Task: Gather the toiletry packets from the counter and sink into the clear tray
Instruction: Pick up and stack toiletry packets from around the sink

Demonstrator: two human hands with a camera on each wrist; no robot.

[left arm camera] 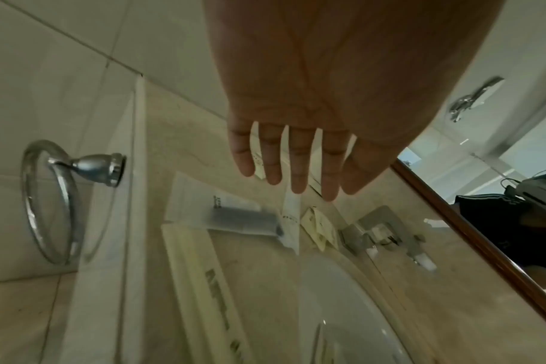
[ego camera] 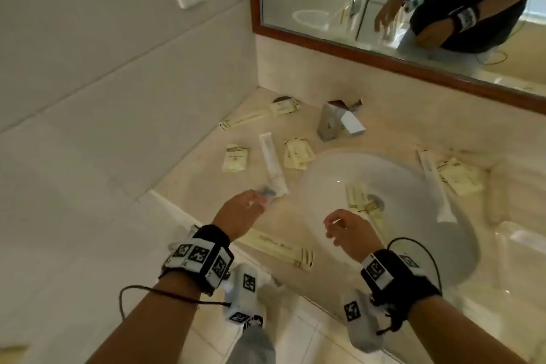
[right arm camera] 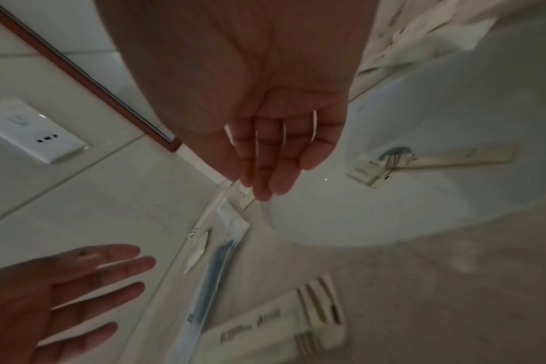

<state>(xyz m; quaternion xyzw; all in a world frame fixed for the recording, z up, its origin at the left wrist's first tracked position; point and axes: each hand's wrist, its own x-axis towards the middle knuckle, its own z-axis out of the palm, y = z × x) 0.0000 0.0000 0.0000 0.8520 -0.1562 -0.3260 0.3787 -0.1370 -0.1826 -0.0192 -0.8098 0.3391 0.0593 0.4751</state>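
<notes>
Cream and white toiletry packets lie scattered on the beige counter. My left hand (ego camera: 255, 204) hovers with straight, spread fingers (left arm camera: 298, 172) just above a clear toothbrush packet (ego camera: 267, 191) (left arm camera: 240, 219) and holds nothing. A long cream packet (ego camera: 280, 248) (right arm camera: 281, 322) lies along the front edge below it. My right hand (ego camera: 334, 224) (right arm camera: 275, 172) hangs relaxed and empty over the sink's near rim. Cream packets (ego camera: 362, 198) (right arm camera: 421, 160) lie in the white sink (ego camera: 325, 186) by the drain. A clear tray (ego camera: 523, 245) sits at the far right, partly out of frame.
A white tube (ego camera: 273, 162), square cream packets (ego camera: 235, 158) (ego camera: 297, 154) and a long packet (ego camera: 260, 115) lie left of the faucet (ego camera: 336, 121). More packets (ego camera: 459, 176) and a white stick packet (ego camera: 434, 183) lie right of the sink. A towel ring (left arm camera: 56, 199) hangs below the counter.
</notes>
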